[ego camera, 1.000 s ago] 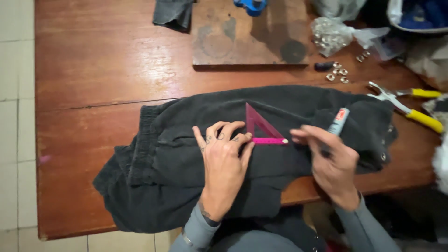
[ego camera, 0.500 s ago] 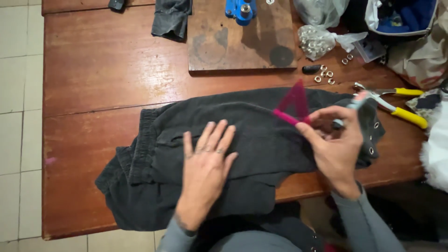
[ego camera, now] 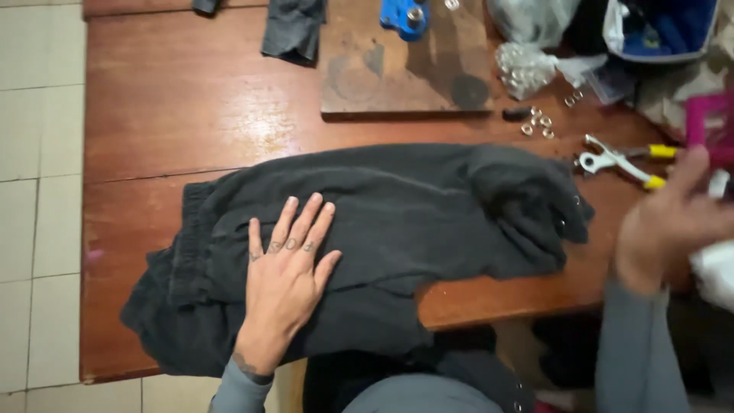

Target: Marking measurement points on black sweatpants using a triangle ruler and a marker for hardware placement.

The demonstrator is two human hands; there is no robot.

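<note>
A black garment (ego camera: 397, 222) lies spread across the front of the wooden table (ego camera: 191, 99), its waistband end to the left. My left hand (ego camera: 287, 268) rests flat on it with the fingers apart, holding nothing. My right hand (ego camera: 665, 226) is blurred, off the garment past the table's right edge. It carries a pink triangle ruler (ego camera: 709, 126), and a small white marker (ego camera: 719, 183) shows beside the fingers. Grey sleeves cover both of my forearms.
Yellow-handled pliers (ego camera: 621, 159) lie right of the garment, with loose metal eyelets (ego camera: 539, 122) behind them. Further back are a wooden board (ego camera: 405, 73), a blue tool (ego camera: 404, 15), a clear bag of eyelets (ego camera: 524, 65), a dark cloth (ego camera: 290, 27) and a blue-and-white bag (ego camera: 661, 27). Tiled floor (ego camera: 38, 191) lies left.
My right hand lifted the pink ruler and marker off the garment and swung them out to the right. My left hand stayed flat on the cloth, fingers spreading.
</note>
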